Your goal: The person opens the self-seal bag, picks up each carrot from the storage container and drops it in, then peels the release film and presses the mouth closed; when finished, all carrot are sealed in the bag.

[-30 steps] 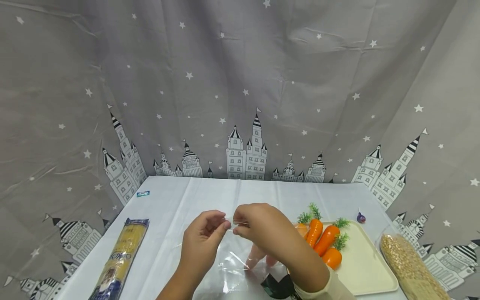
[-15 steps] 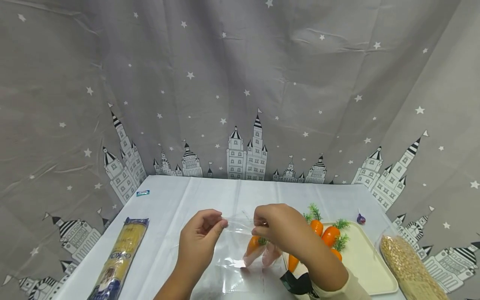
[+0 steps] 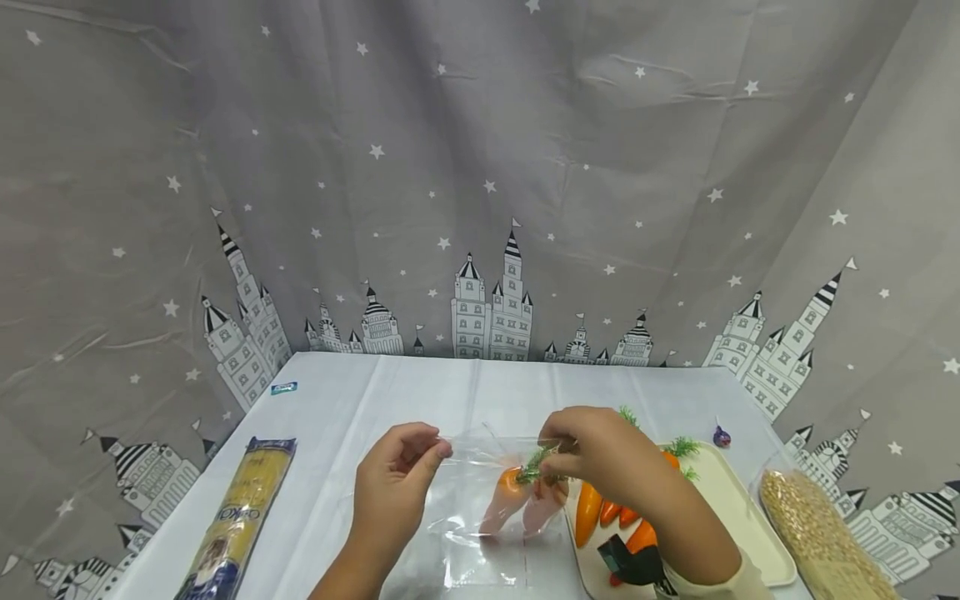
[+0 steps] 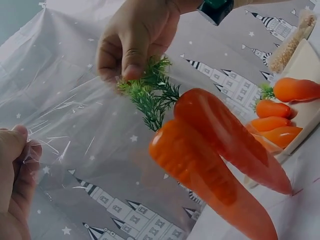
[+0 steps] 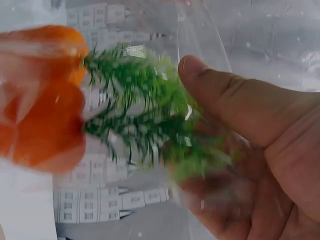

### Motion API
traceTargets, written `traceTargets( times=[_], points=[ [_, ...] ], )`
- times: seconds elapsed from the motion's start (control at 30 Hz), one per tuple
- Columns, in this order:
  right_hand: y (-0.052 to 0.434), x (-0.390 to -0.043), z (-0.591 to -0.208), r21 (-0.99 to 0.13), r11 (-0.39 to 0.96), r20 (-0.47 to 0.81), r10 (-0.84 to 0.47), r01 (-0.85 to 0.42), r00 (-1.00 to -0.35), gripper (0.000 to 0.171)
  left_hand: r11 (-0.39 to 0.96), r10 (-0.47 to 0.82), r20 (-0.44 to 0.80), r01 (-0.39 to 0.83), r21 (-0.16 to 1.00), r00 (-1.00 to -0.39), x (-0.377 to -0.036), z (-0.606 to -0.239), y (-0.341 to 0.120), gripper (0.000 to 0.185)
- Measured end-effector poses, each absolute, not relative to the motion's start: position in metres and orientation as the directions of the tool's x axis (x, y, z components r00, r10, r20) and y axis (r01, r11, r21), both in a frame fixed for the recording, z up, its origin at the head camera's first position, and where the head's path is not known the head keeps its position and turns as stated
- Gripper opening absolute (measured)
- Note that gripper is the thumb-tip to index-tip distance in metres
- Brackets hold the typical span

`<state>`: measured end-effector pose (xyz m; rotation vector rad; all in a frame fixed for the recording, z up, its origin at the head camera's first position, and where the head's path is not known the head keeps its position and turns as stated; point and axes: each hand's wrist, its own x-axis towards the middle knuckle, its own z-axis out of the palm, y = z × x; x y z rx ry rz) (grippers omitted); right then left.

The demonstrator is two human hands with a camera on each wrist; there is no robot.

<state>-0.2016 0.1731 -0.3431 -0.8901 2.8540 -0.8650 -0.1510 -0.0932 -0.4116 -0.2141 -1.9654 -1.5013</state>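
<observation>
Between my two hands a clear plastic bag is stretched wide. My left hand pinches its edge between thumb and fingers. At the other side my right hand grips the bag's edge, right at the green leafy tops of the carrots. Two orange carrots lean side by side at the bag, tops up, their lower parts pale behind the film. In the right wrist view the right thumb lies over film and leaves, and the fingers are partly hidden behind them.
A cream tray at the right bears several more carrots. Beyond it lie a bag of grain and a small purple lollipop. On the left are a pack of spaghetti and a small blue-green packet.
My right hand has moved right, away from the left hand, spreading the bag's edge. The two carrots and their green tops now show more. The left hand has shifted slightly left.
</observation>
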Motion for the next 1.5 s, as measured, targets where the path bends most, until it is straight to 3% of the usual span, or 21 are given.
traceTargets(
  times=[0.43,0.63,0.7,0.83,0.97,1.17,1.3,1.5],
  points=[
    [0.200,-0.204,-0.356,-0.581,0.616,0.205,-0.522,-0.532,-0.828,0.020,0.316,-0.262,0.579,0.499,0.807,-0.772,-0.150,-0.412,-0.096,0.026],
    [0.205,-0.203,-0.369,-0.675,0.540,0.235,-0.490,-0.504,-0.840,0.024,0.268,-0.246,0.583,0.523,0.809,-0.775,-0.152,-0.416,-0.098,0.026],
    [0.204,-0.203,-0.374,-0.702,0.515,0.245,-0.474,-0.492,-0.846,0.025,0.210,-0.212,0.569,0.532,0.821,-0.794,-0.153,-0.419,-0.100,0.032],
    [0.202,-0.203,-0.382,-0.732,0.503,0.248,-0.432,-0.460,-0.867,0.027,0.090,-0.073,0.483,0.476,0.875,-0.873,-0.160,-0.432,-0.105,0.062],
    [0.201,-0.203,-0.388,-0.772,0.478,0.235,-0.397,-0.418,-0.887,0.030,0.130,0.094,0.339,0.349,0.928,-0.936,-0.171,-0.456,-0.112,0.077],
    [0.202,-0.204,-0.399,-0.846,0.374,0.233,-0.384,-0.381,-0.893,0.038,0.219,0.309,0.172,0.245,0.944,-0.936,-0.180,-0.488,-0.113,0.070],
    [0.204,-0.208,-0.414,-0.904,0.254,0.219,-0.417,-0.345,-0.882,0.049,0.245,0.336,0.123,0.213,0.946,-0.934,-0.180,-0.500,-0.109,0.058],
    [0.206,-0.220,-0.451,-0.972,0.021,0.179,-0.578,-0.234,-0.796,0.075,0.239,0.333,0.110,0.196,0.951,-0.936,-0.180,-0.507,-0.103,0.042]
  ],
)
